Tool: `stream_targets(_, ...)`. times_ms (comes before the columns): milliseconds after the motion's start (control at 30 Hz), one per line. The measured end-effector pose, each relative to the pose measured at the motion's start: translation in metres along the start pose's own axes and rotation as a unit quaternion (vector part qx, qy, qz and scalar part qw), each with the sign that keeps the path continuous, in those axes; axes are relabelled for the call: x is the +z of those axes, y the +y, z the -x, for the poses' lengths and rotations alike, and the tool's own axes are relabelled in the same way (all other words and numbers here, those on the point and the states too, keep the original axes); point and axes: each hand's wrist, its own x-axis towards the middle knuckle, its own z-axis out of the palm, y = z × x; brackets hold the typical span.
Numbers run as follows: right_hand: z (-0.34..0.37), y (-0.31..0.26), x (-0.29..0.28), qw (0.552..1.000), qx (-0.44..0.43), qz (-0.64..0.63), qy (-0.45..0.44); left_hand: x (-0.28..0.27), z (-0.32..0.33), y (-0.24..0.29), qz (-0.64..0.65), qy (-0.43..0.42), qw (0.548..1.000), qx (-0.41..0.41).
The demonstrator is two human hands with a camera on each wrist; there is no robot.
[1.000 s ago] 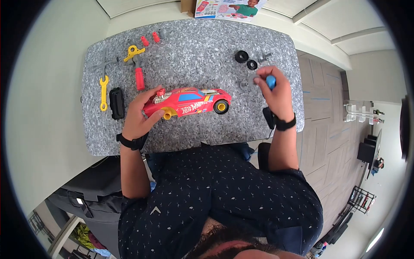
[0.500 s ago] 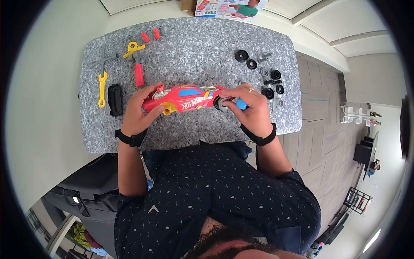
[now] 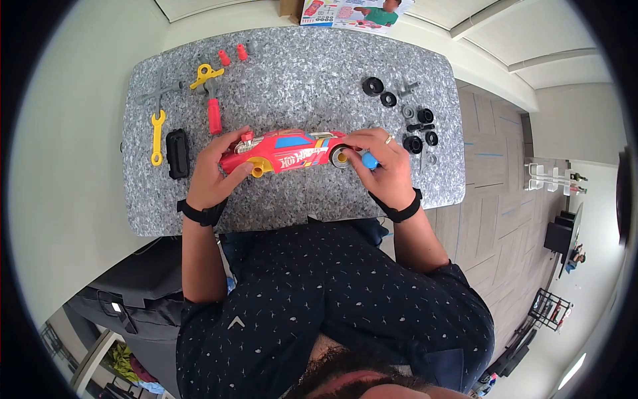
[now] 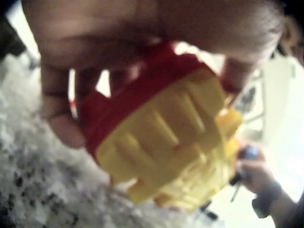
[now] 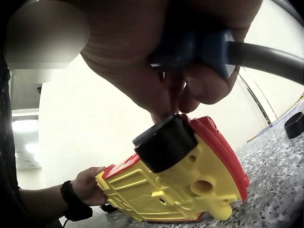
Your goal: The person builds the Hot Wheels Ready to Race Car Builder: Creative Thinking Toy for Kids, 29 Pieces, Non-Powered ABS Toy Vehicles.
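Near the table's middle, the left hand (image 3: 214, 171) grips one end of a red toy car (image 3: 289, 154), thumb on its near side by a yellow hub (image 3: 258, 170). The left wrist view has the car's yellow underside (image 4: 161, 137) below that hand. At the other end, the right hand (image 3: 387, 167) keeps a blue-handled tool (image 3: 369, 160) in its curled fingers, while its fingertips touch the black wheel (image 5: 166, 145). A grey ring (image 3: 337, 158) lies against that wheel's outer face, partly covered by fingers. The tool's dark shaft (image 5: 268, 59) points away from the car.
Black wheels and rings (image 3: 373, 86), a grey bolt (image 3: 409, 88) and several small parts lie at the right. At the left are a yellow wrench (image 3: 157, 137), red-handled hammer (image 3: 214, 116), black piece (image 3: 178, 154), grey cross wrench (image 3: 159, 94) and red pieces (image 3: 242, 52). A box (image 3: 352, 13) stands behind.
The right hand has moved left from the loose parts to the car, bringing the grey piece to the wheel, where it now sits closer. The left hand's grip looks the same.
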Motion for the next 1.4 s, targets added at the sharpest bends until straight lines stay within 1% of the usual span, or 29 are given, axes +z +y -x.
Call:
stream_targets(133,0.000,-0.007,-0.007,1.000,-0.014,-0.013,0.009,-0.001,-0.001,0.002,0.003,-0.006,1.000,-0.004)
stream_targets(233,0.010,0.008,-0.001,0.999,-0.011,0.006,-0.039,0.000,-0.001,0.002,0.003,-0.001,1.000,-0.005)
stream_targets(333,0.013,0.015,0.006,1.000,-0.006,-0.013,-0.013,0.001,-0.001,0.000,0.005,0.002,1.000,-0.002)
stream_targets(433,0.015,0.017,0.007,1.000,0.004,-0.025,-0.016,0.000,-0.001,0.001,0.004,0.000,1.000,-0.003)
stream_targets(533,0.014,0.011,0.004,0.998,0.016,-0.055,0.003,0.000,-0.001,-0.001,0.008,0.001,1.000,-0.003)
stream_targets(633,0.018,0.022,0.006,0.999,-0.004,-0.040,-0.019,0.001,-0.001,0.000,0.009,0.000,1.000,-0.002)
stream_targets(733,0.022,0.024,0.016,0.996,0.029,-0.082,0.017,0.001,-0.002,0.001,0.011,0.000,1.000,-0.005)
stream_targets(833,0.024,0.034,0.026,0.997,0.004,-0.065,0.050,0.001,-0.001,0.002,0.013,0.000,1.000,-0.007)
stream_targets(933,0.024,0.034,0.031,0.996,-0.002,-0.061,0.073,0.001,0.000,0.001,0.011,-0.001,1.000,-0.006)
stream_targets(1033,0.022,0.036,0.032,0.995,-0.028,-0.049,0.078,0.001,-0.001,-0.001,0.014,-0.002,1.000,-0.002)
stream_targets(1133,0.022,0.025,0.017,0.993,0.040,-0.096,0.057,0.001,-0.001,0.001,0.014,-0.002,1.000,-0.003)
stream_targets(1233,0.024,0.047,-0.005,0.987,0.089,-0.070,0.114,0.001,0.000,0.000,0.011,-0.005,1.000,-0.003)
stream_targets(1300,0.018,0.056,-0.032,0.975,0.181,0.046,0.118,-0.001,0.000,0.001,0.005,-0.019,1.000,-0.015)
stream_targets(1333,0.016,0.067,-0.045,0.973,0.163,0.117,0.113,-0.001,0.000,0.001,0.008,-0.022,1.000,-0.021)
stream_targets(1400,0.013,0.076,-0.065,0.963,0.170,0.171,0.124,-0.001,-0.001,0.001,0.013,-0.027,0.999,-0.029)
